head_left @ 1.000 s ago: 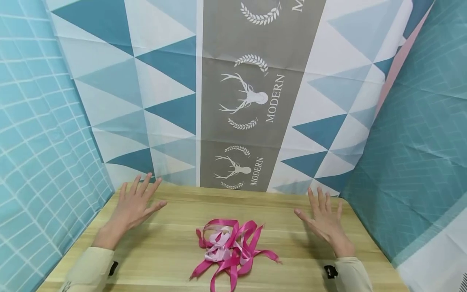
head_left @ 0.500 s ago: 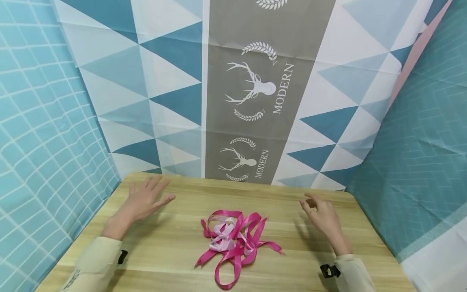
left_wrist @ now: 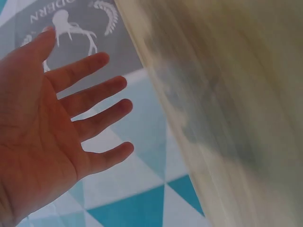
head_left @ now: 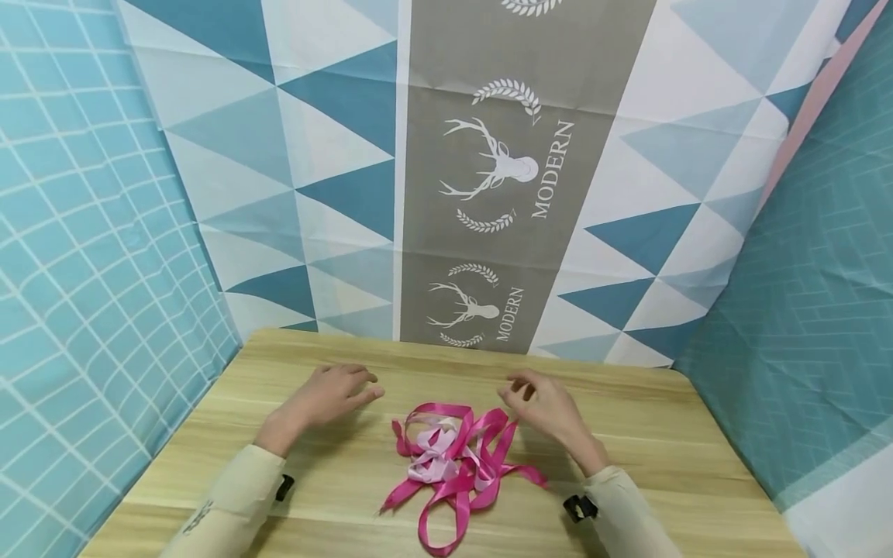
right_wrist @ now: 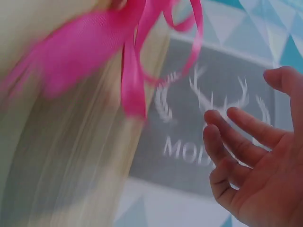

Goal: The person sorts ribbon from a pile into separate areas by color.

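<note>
Creased sheets hem in the wood-grained counter (head_left: pixel 342 500): a blue checked sheet (head_left: pixel 77 240) left, a triangle-printed sheet (head_left: pixel 349 186) far, a green sheet (head_left: pixel 823 310) right. Mid-counter lies a tangle of glossy, flat pink ribbons (head_left: pixel 456 487) in loose loops. Beyond them, the left hand (head_left: pixel 329 397) has its grip spread, the right hand (head_left: pixel 551 404) loosely curled, both holding nothing.

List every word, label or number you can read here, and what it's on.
"MODERN": upper print on the grey cloth band, turned sideways.
"MODERN": lower print, same band.
"ODERN": same band, left wrist view, upside down, cut off.
"MOD": same band, right wrist view, the rest behind the right-hand fingers.
Marks on the left sleeve and by the wreaths: too small to read.
</note>
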{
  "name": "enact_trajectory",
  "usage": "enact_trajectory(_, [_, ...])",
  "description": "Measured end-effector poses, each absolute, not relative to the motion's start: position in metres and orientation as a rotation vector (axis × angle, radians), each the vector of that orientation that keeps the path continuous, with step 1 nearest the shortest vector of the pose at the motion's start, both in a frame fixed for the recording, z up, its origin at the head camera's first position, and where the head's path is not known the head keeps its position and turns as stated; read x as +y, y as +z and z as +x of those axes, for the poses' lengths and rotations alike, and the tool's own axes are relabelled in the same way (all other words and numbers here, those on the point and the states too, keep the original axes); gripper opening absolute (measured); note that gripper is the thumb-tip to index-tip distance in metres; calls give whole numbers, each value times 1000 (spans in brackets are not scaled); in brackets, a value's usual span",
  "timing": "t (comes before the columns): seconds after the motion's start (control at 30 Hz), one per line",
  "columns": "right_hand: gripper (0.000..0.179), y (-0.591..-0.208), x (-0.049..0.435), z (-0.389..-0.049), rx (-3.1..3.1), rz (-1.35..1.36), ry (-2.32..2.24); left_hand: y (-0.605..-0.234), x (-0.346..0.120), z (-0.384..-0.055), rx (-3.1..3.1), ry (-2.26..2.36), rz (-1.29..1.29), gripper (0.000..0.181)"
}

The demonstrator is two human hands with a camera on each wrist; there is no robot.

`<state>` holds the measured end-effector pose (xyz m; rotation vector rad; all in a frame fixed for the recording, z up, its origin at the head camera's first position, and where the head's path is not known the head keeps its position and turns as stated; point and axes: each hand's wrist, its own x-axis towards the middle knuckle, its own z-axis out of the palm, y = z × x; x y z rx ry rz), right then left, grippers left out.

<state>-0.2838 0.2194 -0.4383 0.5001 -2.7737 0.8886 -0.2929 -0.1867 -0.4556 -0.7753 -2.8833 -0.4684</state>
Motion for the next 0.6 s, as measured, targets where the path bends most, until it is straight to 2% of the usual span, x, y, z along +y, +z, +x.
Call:
enact_trajectory(0.23, [56, -450, 169, -304, -2923, 632, 608, -450, -155, -304, -2892, -465, -885, 50])
enact_trajectory(0.33, [54, -460, 158, -309, -2940, 691, 411, -452, -146, -305, -2903, -461, -911, 46])
enact_trajectory(0.43, [47, -468, 152, -312, -2970, 703, 358, -455, -140, -305, -2909, -446, -935, 43])
enact_trajectory(0.6, [24, -467, 150, -312, -3052, 658, 602, -457, -130, -307, -2939, -463, -952, 46])
